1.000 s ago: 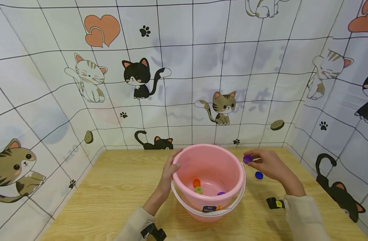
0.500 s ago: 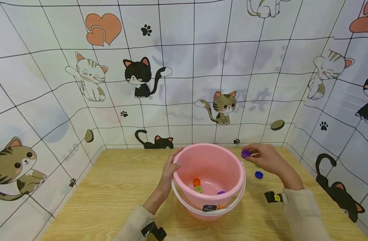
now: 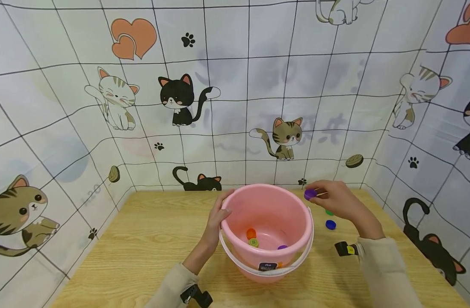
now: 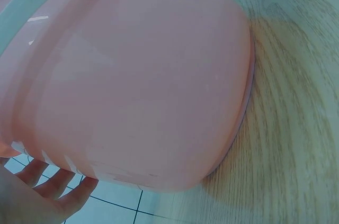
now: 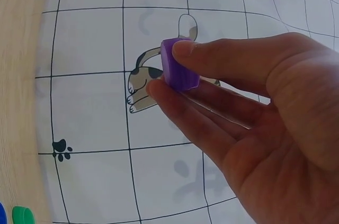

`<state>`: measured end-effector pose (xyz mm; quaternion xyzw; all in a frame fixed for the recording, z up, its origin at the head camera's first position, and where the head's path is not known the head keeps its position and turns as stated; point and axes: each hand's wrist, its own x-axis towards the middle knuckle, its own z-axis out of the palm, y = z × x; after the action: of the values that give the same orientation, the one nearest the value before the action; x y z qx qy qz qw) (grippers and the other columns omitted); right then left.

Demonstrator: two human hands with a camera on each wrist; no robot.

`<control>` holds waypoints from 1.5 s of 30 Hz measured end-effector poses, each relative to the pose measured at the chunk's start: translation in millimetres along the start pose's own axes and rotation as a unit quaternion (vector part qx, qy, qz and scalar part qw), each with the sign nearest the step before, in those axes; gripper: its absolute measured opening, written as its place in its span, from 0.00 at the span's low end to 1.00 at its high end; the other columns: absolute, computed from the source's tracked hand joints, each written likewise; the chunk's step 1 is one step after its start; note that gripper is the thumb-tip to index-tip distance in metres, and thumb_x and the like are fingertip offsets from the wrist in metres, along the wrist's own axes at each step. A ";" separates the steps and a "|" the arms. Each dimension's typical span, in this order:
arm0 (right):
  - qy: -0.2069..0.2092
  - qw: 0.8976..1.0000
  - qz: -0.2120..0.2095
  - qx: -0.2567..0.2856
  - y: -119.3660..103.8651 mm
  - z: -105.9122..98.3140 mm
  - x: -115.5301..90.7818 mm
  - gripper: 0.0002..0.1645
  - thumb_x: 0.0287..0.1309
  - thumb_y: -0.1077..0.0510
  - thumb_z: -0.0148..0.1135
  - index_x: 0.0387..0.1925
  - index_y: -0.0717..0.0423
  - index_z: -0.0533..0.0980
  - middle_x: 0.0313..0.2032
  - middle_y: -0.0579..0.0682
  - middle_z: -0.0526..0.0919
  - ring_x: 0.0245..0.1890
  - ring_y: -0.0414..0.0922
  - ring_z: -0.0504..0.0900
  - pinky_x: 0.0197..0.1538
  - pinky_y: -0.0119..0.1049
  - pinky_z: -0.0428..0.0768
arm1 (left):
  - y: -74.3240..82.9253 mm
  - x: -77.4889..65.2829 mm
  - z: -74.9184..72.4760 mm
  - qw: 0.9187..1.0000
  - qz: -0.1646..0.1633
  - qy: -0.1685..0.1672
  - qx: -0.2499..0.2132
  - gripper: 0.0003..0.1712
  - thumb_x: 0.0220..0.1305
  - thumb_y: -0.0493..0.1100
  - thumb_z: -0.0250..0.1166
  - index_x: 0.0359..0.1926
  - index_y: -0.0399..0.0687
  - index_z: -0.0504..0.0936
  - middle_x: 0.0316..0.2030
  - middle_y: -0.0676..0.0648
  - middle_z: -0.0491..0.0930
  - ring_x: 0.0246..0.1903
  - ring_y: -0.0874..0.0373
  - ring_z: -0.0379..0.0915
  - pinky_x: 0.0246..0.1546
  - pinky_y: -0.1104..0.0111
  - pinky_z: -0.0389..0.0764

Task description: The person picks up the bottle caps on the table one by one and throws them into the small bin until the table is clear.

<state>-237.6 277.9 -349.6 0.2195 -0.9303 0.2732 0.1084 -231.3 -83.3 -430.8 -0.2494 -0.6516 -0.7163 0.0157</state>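
Note:
A pink bucket (image 3: 271, 204) with a white handle (image 3: 267, 272) stands upright on the wooden table. My left hand (image 3: 215, 218) grips its left rim, the thumb over the edge. In the left wrist view, the fingers (image 4: 77, 195) lie along the bucket's outer side. A purple bottle cap (image 5: 179, 65) is pinched between thumb and fingertips of my right hand (image 3: 336, 201), just beyond the bucket's right rim. Inside the bucket lie an orange cap (image 3: 251, 233), a yellow-green one and a purple one.
Right of the bucket, a blue cap (image 3: 330, 224) and a green cap (image 3: 329, 212) lie on the table (image 3: 158, 239), below my right hand. White cloth walls (image 3: 227, 94) with cat prints and a grid rise behind and on both sides.
My right hand has moved a little left and up with the purple bottle cap, bringing the green cap into view. The left hand and the bucket stay in place.

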 end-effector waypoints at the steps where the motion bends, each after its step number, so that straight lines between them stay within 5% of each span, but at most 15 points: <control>1: 0.000 1.000 0.000 0.001 -0.3 -0.4 0.2 0.19 0.65 0.63 0.67 0.56 0.63 0.82 0.48 0.61 0.88 0.48 0.59 0.89 0.45 0.43 0.88 | 0.1 0.1 0.2 1.000 0.001 0.000 0.000 0.34 0.68 0.46 0.45 0.76 0.60 0.62 0.71 0.44 0.69 0.62 0.40 0.71 0.61 0.52 0.79; 25: 0.003 1.000 -0.021 0.018 -16.8 -7.6 10.8 0.19 0.64 0.61 0.68 0.56 0.62 0.82 0.48 0.59 0.89 0.49 0.58 0.89 0.48 0.43 0.88 | -1.6 -0.3 0.7 1.000 0.005 -0.008 -0.002 0.34 0.70 0.47 0.44 0.77 0.59 0.61 0.71 0.44 0.68 0.64 0.37 0.70 0.62 0.51 0.79; 32: -0.008 1.000 -0.016 0.015 -23.4 -9.0 12.8 0.20 0.65 0.62 0.67 0.57 0.64 0.81 0.50 0.61 0.88 0.50 0.59 0.88 0.48 0.44 0.88 | -1.8 -0.3 -0.2 1.000 0.007 -0.010 0.000 0.36 0.70 0.47 0.44 0.78 0.51 0.58 0.71 0.43 0.67 0.63 0.36 0.69 0.61 0.52 0.79; 45: -0.010 0.999 -0.037 0.012 -33.9 -12.0 19.6 0.19 0.64 0.63 0.68 0.56 0.64 0.81 0.48 0.60 0.88 0.48 0.56 0.89 0.47 0.42 0.88 | 0.6 0.2 1.2 1.000 0.011 -0.012 -0.007 0.35 0.69 0.46 0.43 0.77 0.57 0.60 0.71 0.43 0.67 0.63 0.37 0.69 0.61 0.51 0.80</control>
<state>-238.1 252.1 -317.8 0.2580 -0.9192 0.2776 0.1071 -230.8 -82.2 -430.2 -0.2648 -0.6443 -0.7173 0.0142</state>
